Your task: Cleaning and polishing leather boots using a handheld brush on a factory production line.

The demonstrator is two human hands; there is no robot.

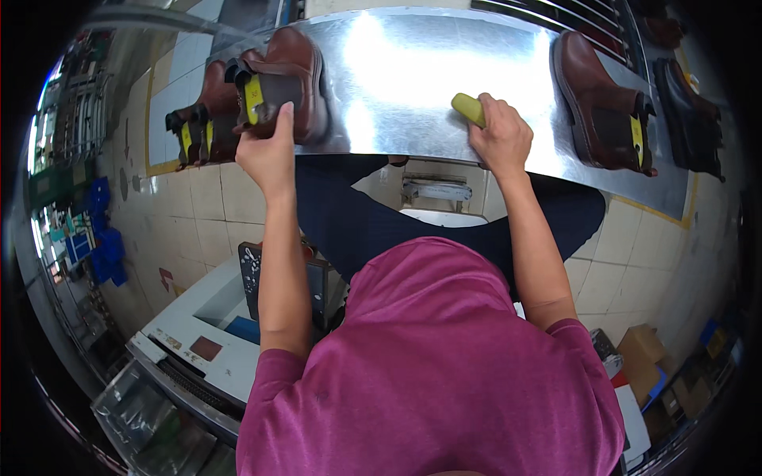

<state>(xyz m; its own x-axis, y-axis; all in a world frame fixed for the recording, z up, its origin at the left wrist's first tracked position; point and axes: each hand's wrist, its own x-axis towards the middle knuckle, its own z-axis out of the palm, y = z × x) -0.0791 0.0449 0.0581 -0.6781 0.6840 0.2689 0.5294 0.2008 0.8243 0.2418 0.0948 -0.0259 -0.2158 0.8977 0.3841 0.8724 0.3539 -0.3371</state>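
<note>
At the left end of the metal table, my left hand (271,155) is closed on the shaft of a brown ankle boot (305,83). My thumb lies on its dark side panel, and the other fingers are partly hidden. The boot lies on its side, with a yellow label near the opening. My right hand (502,133), over the middle of the table, grips a yellow-green, rounded block (469,109); its exact kind is unclear. This block is apart from the boots.
More brown boots (216,99) lie to the left of the held one. On the right are another brown boot (594,99) and a darker boot (689,111). The shiny metal tabletop (397,71) spans the front. A white machine (206,349) stands at the lower left.
</note>
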